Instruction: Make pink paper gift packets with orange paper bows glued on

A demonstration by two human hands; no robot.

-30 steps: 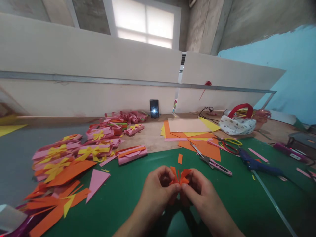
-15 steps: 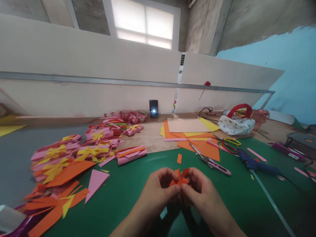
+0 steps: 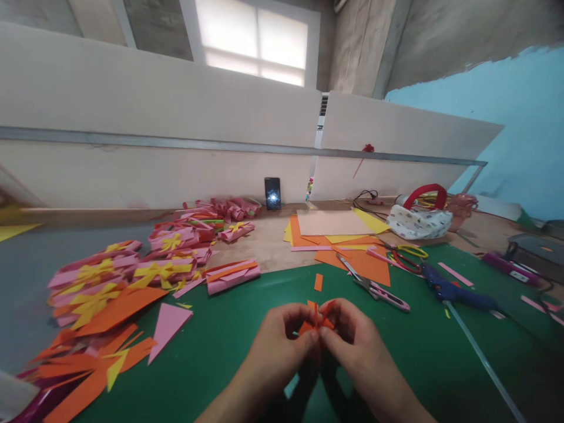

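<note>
- My left hand (image 3: 275, 346) and right hand (image 3: 359, 349) meet low over the green cutting mat (image 3: 220, 346), fingers of both closed in a pinch on a small folded piece of orange paper (image 3: 318, 320) held just above the surface.
- The risk, as I judge it: the grip sits on the narrow waist alone, so a slip of either thumb could let the pleats spring apart, and a harder squeeze or a twist between the hands could tear the thin paper at the fold.
- The piece looks like a little bow or fan, gathered at the centre, its pointed orange flaps splaying up and outward past my fingertips; the lower half is hidden behind my fingers.
- A loose orange paper scrap (image 3: 318, 282) lies on the mat just beyond it, and the pink-handled snips (image 3: 379, 289) rest near, to the right.
- Finished pink paper rolls with yellow bows (image 3: 132, 267) are heaped well apart on the left.
</note>
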